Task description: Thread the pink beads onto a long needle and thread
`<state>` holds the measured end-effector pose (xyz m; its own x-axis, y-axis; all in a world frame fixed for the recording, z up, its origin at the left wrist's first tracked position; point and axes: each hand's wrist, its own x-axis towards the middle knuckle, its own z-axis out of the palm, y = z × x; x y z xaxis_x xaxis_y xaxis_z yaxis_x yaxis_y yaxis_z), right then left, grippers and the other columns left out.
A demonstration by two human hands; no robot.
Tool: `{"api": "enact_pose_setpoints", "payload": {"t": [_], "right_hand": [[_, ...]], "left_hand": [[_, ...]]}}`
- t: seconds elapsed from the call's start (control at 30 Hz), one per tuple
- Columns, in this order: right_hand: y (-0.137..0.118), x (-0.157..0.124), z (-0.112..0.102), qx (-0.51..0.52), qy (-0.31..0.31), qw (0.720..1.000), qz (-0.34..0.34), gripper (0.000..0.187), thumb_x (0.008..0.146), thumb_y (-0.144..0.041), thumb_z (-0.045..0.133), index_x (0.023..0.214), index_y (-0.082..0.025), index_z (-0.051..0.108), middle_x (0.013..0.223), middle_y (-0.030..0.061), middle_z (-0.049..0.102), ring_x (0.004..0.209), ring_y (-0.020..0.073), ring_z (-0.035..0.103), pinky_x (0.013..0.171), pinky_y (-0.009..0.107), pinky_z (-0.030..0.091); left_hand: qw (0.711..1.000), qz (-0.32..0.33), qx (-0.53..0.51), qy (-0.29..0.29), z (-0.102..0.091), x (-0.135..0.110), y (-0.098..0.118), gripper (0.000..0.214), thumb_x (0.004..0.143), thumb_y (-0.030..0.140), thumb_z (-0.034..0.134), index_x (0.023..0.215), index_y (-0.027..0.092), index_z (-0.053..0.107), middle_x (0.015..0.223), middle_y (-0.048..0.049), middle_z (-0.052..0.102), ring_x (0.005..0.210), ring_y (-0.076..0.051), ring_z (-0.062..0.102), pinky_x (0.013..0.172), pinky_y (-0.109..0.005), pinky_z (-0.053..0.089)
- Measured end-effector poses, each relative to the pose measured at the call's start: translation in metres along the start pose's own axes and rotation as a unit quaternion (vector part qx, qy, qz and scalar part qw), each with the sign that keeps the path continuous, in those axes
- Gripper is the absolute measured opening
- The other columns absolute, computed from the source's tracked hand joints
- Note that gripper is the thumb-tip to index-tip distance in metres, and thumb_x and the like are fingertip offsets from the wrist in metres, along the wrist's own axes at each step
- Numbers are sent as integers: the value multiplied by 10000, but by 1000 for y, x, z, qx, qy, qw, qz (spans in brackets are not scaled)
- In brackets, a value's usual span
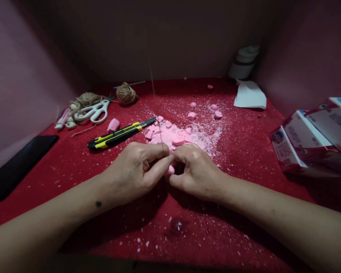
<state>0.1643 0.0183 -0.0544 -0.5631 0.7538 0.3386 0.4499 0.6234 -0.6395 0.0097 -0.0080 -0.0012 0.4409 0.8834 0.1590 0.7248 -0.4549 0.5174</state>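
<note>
My left hand [143, 167] pinches a long, thin wire-like rod [160, 132] between thumb and fingers. It rises almost upright, blurred toward its top. Against those fingertips, my right hand [194, 170] is closed around a small pink piece of soap [171, 171], mostly hidden by the fingers. Whether the rod's lower end enters the piece cannot be seen. Just beyond both hands lies a heap of pink soap shavings [170, 132] with larger chunks. A black and yellow utility knife [119, 136] rests left of the heap, its blade out.
White-handled scissors [95, 112] lie by a twine ball [126, 93] at the back left. A pink soap block [113, 124] sits behind the knife. Soap boxes [304, 142] stand at right, with white paper [250, 94] farther back. A black case [22, 163] lies at left.
</note>
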Motion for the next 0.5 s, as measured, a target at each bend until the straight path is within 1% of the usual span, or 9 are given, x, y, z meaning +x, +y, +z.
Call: {"api": "enact_pose_setpoints", "payload": {"t": [0.17, 0.3, 0.37, 0.43, 0.5], "right_hand": [[-1, -1, 0, -5, -13, 1000, 18, 128, 691, -207, 553, 590, -168, 485, 615, -1, 530, 622, 110, 423, 624, 257, 327], [0, -1, -1, -6, -16, 1000, 20, 132, 691, -217, 558, 586, -167, 496, 611, 2, 533, 626, 114, 428, 626, 260, 330], [0, -1, -2, -4, -19, 1000, 17, 118, 687, -202, 552, 587, -166, 500, 611, 2, 539, 625, 114, 434, 631, 262, 332], [-1, -1, -2, -1, -20, 1000, 18, 103, 685, -190, 543, 592, -167, 506, 615, 2, 546, 625, 114, 437, 630, 262, 334], [-1, 0, -2, 0, -20, 1000, 19, 105, 681, -190, 545, 587, -167, 506, 613, 3, 543, 624, 115, 436, 627, 261, 333]], "left_hand": [[999, 22, -2, 33, -7, -3, 5, 217, 828, 124, 483, 634, 109, 581, 497, 60, 478, 442, -26, 409, 455, -147, 309], [999, 20, -36, 5, -8, -4, 7, 252, 845, 122, 465, 609, 122, 552, 495, 69, 464, 437, -20, 415, 465, -130, 332], [999, 22, -49, 10, -5, -3, 5, 246, 853, 129, 459, 628, 120, 559, 514, 60, 494, 452, -24, 445, 474, -126, 350], [998, 43, -30, 32, -2, -2, 2, 223, 855, 132, 456, 670, 111, 577, 532, 47, 521, 462, -31, 465, 474, -131, 353], [995, 75, 24, 55, -1, -2, 0, 205, 846, 125, 460, 681, 101, 580, 535, 35, 519, 462, -39, 461, 472, -146, 344]]}}
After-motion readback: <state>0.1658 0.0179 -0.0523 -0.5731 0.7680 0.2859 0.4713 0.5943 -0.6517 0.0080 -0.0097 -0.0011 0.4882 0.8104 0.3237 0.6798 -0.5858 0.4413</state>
